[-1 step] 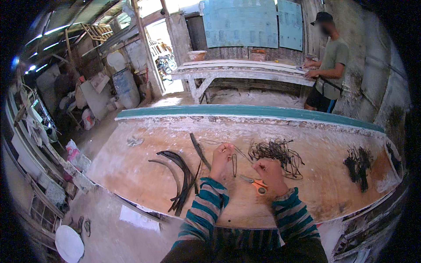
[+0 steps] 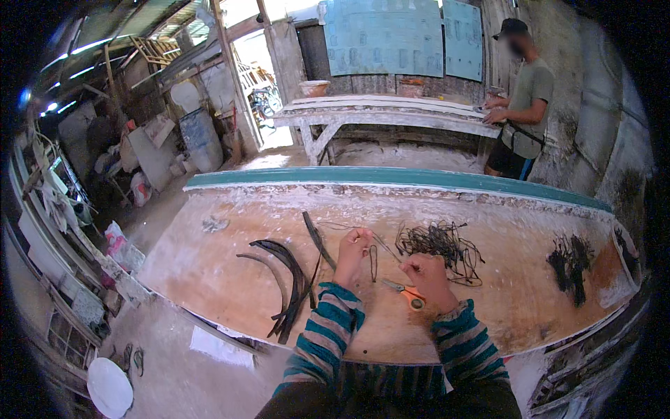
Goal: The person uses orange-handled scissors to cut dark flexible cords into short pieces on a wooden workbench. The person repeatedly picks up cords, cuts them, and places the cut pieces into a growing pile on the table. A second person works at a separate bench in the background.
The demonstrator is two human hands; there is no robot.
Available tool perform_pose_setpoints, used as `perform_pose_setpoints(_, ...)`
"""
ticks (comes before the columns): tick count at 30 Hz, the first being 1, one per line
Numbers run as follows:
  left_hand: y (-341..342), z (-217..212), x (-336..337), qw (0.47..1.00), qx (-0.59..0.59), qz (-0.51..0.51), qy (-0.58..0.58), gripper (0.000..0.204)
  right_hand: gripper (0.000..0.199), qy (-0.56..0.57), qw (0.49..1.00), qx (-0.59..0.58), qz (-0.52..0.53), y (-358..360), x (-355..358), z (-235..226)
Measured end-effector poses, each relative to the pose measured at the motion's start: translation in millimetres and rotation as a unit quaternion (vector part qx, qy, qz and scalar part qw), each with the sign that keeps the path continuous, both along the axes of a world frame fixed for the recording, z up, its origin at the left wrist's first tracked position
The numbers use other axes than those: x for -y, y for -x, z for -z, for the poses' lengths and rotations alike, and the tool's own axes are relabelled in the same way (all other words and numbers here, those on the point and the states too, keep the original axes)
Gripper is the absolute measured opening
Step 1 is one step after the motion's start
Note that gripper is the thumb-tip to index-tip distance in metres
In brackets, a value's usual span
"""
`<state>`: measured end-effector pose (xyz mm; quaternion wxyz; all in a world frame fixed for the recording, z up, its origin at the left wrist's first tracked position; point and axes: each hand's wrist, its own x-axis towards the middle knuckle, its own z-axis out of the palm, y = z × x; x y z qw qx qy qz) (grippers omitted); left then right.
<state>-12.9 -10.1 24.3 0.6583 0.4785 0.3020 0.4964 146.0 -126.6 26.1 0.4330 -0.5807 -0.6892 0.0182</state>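
My left hand (image 2: 354,253) pinches a thin dark cord (image 2: 386,247), which runs taut and slanting to my right hand (image 2: 427,276), also closed on it. One loop of cord hangs beside my left fingers, and a loose strand trails off to their left. Just below my right hand lie scissors (image 2: 414,300) with orange handles, their blades pointing left. Behind that hand spreads a tangled pile of black cords (image 2: 447,244). Left of my left hand lie several curved black strips (image 2: 301,286), with a straighter strip (image 2: 315,236) near my wrist.
The dusty wooden table (image 2: 202,272) has a raised green edge (image 2: 391,177) at its far side. Bundles of black cord (image 2: 574,265) lie at its right end. Across the room a person (image 2: 528,105) stands working at a white bench (image 2: 377,112). A white round object (image 2: 110,388) is on the floor.
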Motion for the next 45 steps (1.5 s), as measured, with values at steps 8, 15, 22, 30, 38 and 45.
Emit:
perform_pose_setpoints(8, -5.2, 27.9, -22.8, 0.999, -0.007, -0.019, 0.034, 0.010, 0.012, 0.040, 0.994, 0.101, 0.007, 25.6, 7.9, -17.7)
perform_pose_setpoints(15, -6.0, 39.8, -30.1, 0.998, -0.005, -0.063, 0.018, 0.010, 0.014, -0.055, 0.989, 0.136, 0.015, 29.5, 4.4, -13.4)
perform_pose_setpoints(22, -6.1, 33.7, -27.2, 0.997, -0.024, -0.076, 0.015, 0.011, 0.010, -0.050, 0.989, 0.139, -0.002, 26.9, 4.9, -13.2)
perform_pose_setpoints(30, -4.5, 29.0, -25.5, 0.996, -0.006, -0.080, -0.039, 0.012, 0.005, -0.003, 0.993, 0.116, 0.017, 24.5, 8.8, -17.9)
perform_pose_setpoints(38, 25.0, 29.8, -52.9, 0.930, -0.244, -0.156, -0.229, 0.015, 0.008, -0.087, 0.970, 0.099, 0.206, -21.9, -5.0, -10.5)
perform_pose_setpoints(45, 48.2, 38.9, -57.1, 0.793, -0.537, -0.224, -0.183, 0.025, 0.008, -0.089, 0.918, 0.122, 0.367, -70.8, -14.9, 8.0)
